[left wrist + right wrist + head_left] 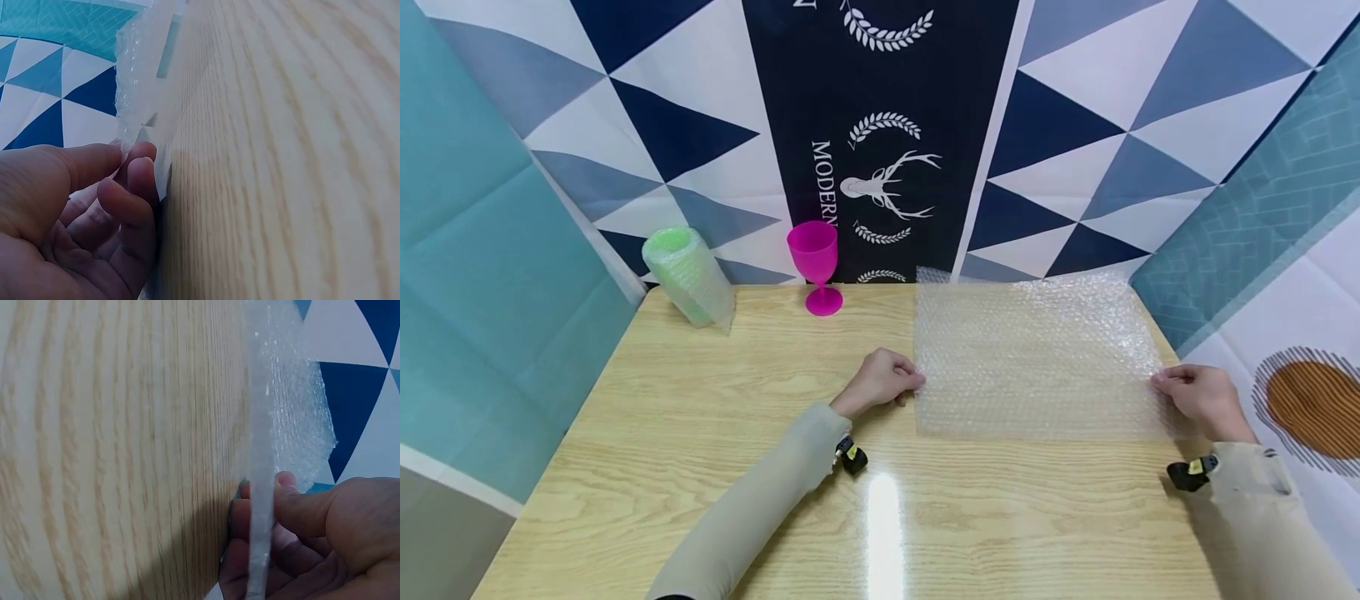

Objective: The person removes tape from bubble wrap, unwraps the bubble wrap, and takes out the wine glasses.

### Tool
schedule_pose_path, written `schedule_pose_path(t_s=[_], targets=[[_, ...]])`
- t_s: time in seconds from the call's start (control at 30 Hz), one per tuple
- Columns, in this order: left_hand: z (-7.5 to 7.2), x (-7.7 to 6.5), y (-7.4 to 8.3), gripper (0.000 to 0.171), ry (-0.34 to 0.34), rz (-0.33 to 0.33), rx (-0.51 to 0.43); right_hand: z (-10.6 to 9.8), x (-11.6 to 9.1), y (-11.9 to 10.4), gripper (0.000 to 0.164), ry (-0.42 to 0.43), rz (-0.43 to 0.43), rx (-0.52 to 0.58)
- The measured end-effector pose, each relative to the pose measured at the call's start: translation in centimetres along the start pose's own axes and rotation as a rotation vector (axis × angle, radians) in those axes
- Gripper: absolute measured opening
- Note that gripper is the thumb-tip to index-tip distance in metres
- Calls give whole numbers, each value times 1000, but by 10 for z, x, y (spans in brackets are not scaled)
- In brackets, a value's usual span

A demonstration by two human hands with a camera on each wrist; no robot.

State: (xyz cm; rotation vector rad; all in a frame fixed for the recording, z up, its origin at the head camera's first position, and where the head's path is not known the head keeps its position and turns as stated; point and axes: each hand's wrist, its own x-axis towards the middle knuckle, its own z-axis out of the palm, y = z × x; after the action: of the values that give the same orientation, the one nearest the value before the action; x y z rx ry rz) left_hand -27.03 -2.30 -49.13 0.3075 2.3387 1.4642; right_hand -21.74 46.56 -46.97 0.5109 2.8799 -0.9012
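A clear sheet of bubble wrap [1030, 358] is spread out over the right half of the table, its far edge standing up against the back wall. My left hand [883, 377] pinches its left edge between thumb and fingers; the left wrist view shows the thumb [94, 164] on the film. At the opposite edge my right hand [1202, 396] pinches the sheet as well. In the right wrist view the bubble wrap [262, 437] passes between thumb and fingers, close above the wood.
A magenta goblet [815, 258] stands upright at the back middle of the table [737, 417]. Left of it, a green roll-like item wrapped in bubble wrap [688, 275] leans at the back. Patterned cloth walls [715, 100] enclose the back and sides.
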Motion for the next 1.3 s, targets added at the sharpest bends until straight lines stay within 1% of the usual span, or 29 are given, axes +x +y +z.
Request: schedule_pose_path(t_s=[0.17, 0.27, 0.47, 0.63, 0.87, 1.03, 1.2, 1.3], targets=[[3, 4, 1, 14, 6, 11, 24, -2, 3, 0, 48, 0, 22, 15], [4, 6, 2, 14, 9, 15, 31, -3, 5, 1, 47, 5, 14, 15], [8, 9, 5, 13, 15, -2, 27, -6, 11, 4, 44, 11, -9, -5], [8, 11, 9, 12, 26, -21, 44, -10, 16, 2, 44, -11, 15, 14], [7, 14, 13, 13, 27, -26, 88, -12, 20, -1, 42, -18, 16, -12], [7, 16, 14, 13, 38, -12, 93, -13, 22, -2, 42, -5, 3, -19], [10, 19, 14, 14, 65, 28, 161, -14, 24, -2, 39, 1, -8, -35], [12, 20, 14, 15, 78, 40, 202, -16, 25, -1, 38, -3, -8, -38]])
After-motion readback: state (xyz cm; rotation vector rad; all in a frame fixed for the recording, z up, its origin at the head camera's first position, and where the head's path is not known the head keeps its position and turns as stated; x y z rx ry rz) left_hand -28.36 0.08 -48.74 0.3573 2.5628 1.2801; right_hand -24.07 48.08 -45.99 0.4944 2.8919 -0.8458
